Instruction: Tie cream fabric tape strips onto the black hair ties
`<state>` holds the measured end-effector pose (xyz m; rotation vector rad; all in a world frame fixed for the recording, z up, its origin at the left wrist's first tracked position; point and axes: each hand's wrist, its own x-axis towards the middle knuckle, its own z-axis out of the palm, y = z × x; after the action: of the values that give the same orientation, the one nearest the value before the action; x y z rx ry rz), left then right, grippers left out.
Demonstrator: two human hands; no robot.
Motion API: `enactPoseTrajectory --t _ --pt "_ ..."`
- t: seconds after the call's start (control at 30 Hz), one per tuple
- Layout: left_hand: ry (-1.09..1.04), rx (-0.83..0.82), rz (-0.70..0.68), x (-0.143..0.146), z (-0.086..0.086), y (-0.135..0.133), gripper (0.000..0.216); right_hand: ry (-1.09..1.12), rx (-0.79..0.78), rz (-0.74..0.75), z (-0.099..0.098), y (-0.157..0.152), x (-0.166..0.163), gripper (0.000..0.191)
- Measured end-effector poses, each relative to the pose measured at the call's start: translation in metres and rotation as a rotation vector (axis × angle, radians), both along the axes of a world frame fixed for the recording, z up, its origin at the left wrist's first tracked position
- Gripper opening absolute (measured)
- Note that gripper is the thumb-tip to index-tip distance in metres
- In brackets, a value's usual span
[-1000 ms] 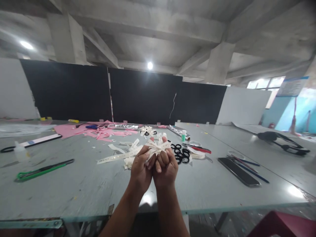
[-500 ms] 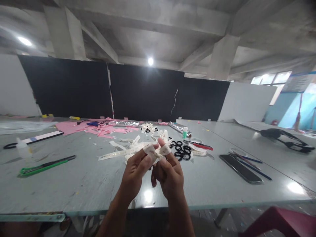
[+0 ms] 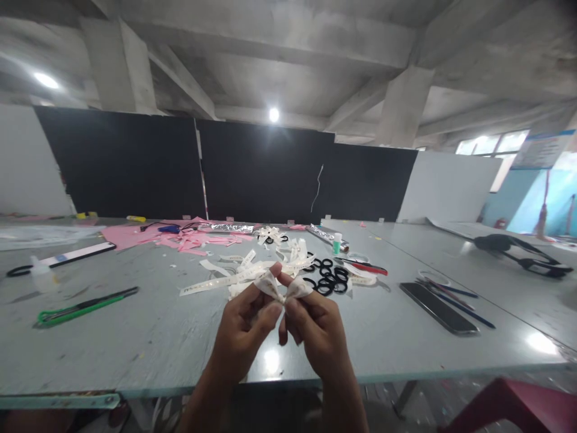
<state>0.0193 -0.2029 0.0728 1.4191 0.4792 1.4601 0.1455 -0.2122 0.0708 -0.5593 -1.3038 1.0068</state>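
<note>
A small cream ribbon bow (image 3: 283, 293) is pinched between both hands above the near middle of the table. My left hand (image 3: 246, 331) is closed on its left loop, thumb in front near the knot. My right hand (image 3: 318, 328) grips the right loop, thumb also close to the knot. Fingers cover the bow's back and lower part. Just beyond the hands lies a loose pile of cream printed ribbon strips (image 3: 246, 275). Several black hair ties (image 3: 332, 278) are heaped right of the pile. Farther back sits a cluster of cream bows (image 3: 269, 233).
On the left lie a green-handled tool (image 3: 85, 305), a small squeeze bottle (image 3: 41, 273) and pink scraps (image 3: 189, 237). To the right are red-handled tweezers (image 3: 367, 267), a glue stick (image 3: 336, 243), a dark phone (image 3: 437, 307) and a black headset (image 3: 523, 252). A dark partition (image 3: 265, 171) stands behind.
The ribbon's two loops have spread and now face me as a bow shape. Both hands have turned slightly and come a little lower, still pinching it.
</note>
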Motion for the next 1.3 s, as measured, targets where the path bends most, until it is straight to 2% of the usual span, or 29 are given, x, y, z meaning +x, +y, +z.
enactPoseTrajectory --t 0.1,0.23,0.4,0.53,0.67,0.83,1.0,1.07,1.23,1.3 --pt "-0.060 -0.048 -0.080 0.004 -0.007 -0.002 0.062 0.134 -0.046 0.100 -0.005 0.001 -0.007 0.041" --pt "-0.201 -0.087 -0.041 0.016 -0.012 -0.005 0.067 0.320 -0.106 0.103 -0.005 0.000 -0.021 0.052" --pt "-0.360 -0.143 -0.015 0.027 -0.007 -0.010 0.065 0.495 -0.154 0.118 0.000 0.000 -0.029 0.055" --pt "-0.404 -0.137 -0.037 0.028 -0.007 -0.013 0.062 0.564 -0.119 0.160 0.001 -0.002 -0.031 0.055" --pt "-0.400 -0.143 -0.052 0.022 -0.005 -0.015 0.056 0.536 -0.098 0.170 0.003 -0.005 -0.031 0.057" --pt "-0.259 -0.161 -0.022 0.005 0.001 -0.007 0.035 0.416 -0.081 0.127 0.008 -0.001 -0.021 0.056" --pt "-0.235 -0.153 0.204 -0.008 -0.004 0.011 0.025 0.354 -0.018 0.088 0.001 0.008 -0.012 0.050" --pt "-0.181 -0.096 0.231 -0.012 -0.001 0.016 0.022 0.314 -0.022 0.098 -0.003 0.012 -0.009 0.048" --pt "0.332 -0.054 -0.018 -0.019 0.017 0.022 0.031 0.137 -0.070 0.226 -0.012 0.020 0.002 0.048" --pt "0.438 -0.070 -0.038 -0.020 0.020 0.024 0.026 0.057 -0.089 0.271 -0.012 0.021 0.009 0.052"
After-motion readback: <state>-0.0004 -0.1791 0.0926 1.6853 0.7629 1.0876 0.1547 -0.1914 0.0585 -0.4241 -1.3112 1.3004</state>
